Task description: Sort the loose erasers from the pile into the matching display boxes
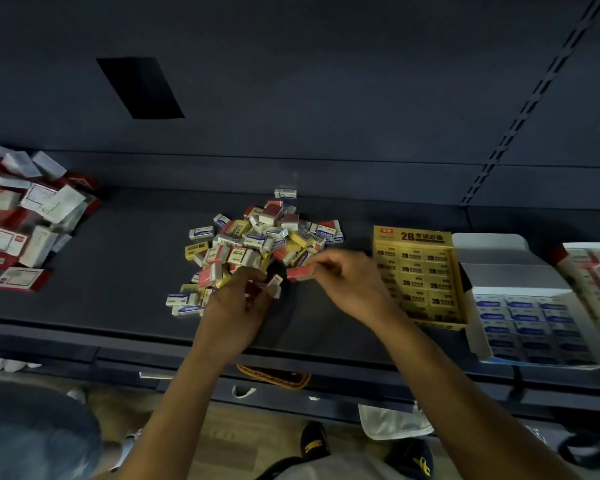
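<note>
A pile of loose erasers [257,237] in red, yellow and blue-white wrappers lies mid-shelf. My right hand [347,282] pinches a red eraser [300,273] just right of the pile's near edge. My left hand [238,299] is at the pile's front, its curled fingers holding several erasers [274,284]. To the right stand a yellow display box [420,278] full of yellow erasers, a white display box [527,323] with blue-white erasers, and a red display box [593,268] at the frame's edge.
A heap of red and white cartons [25,216] lies at the shelf's far left. The dark shelf [118,271] has a front lip below my wrists. A woven basket [274,375] sits under the shelf edge. Shoes and a floor show below.
</note>
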A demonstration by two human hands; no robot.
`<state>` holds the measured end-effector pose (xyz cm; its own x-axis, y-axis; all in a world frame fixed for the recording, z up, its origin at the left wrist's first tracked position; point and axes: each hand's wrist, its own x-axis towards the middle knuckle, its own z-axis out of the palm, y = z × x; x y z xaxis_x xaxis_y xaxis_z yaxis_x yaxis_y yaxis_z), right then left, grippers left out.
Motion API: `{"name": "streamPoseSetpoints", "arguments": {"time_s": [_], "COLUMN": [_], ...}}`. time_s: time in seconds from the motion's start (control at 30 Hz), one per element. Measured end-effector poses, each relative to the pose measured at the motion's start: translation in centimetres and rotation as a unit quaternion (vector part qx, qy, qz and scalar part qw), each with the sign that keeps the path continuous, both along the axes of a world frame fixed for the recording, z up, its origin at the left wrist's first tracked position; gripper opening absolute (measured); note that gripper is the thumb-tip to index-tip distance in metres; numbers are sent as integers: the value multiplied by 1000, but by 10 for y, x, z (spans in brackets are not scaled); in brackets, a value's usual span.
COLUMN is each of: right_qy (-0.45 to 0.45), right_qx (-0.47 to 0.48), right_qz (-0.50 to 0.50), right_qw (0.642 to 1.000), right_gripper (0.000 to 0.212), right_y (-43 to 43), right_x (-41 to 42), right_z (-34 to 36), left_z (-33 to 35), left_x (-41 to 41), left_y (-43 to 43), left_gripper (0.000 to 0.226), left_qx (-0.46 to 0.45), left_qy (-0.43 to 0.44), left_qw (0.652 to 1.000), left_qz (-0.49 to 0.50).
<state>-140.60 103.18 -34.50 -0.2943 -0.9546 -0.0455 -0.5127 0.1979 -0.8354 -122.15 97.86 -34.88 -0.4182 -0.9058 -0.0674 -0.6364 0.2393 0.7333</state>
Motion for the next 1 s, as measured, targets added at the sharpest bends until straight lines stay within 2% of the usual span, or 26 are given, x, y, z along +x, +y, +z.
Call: {"name": "streamPoseSetpoints", "arguments": {"time_s": [0.07,0.13,0.23,0.43,0.57,0.67,0.8,1.0], "right_qy": [-61,-100,-122,-171,-202,-212,-178,-109], "right_qx": [-5,-4,-2,10,-2,-9,-9,-9], "right_qz": [-31,-48,-58,-50,-61,-57,-27,-37], "right_qw": [998,994,991,984,978,976,984,993], "right_gripper": [14,14,15,17,16,14,25,24], "right_y": [6,12,20,37,47,54,64,72], "right_x": [-9,-15,-24,-43,-55,-65,-77,-88], "right_z": [4,6,8,8,7,6,4,2], "left_z": [6,10,14,12,9,6,3,0], "left_x": [-10,-19,-33,-53,-66,-77,-92,-115], "left_y": [3,6,11,19,25,30,36,44], "left_gripper": [2,10,19,24,41,41,36,31], "left_qx": [85,150,188,219,185,171,164,136], "left_qy": [81,143,188,201,170,160,170,143], "left_qw": [993,978,964,955,967,970,969,973], "left_qz": [8,25,28,-2,-49,-59,-70,-118]}}
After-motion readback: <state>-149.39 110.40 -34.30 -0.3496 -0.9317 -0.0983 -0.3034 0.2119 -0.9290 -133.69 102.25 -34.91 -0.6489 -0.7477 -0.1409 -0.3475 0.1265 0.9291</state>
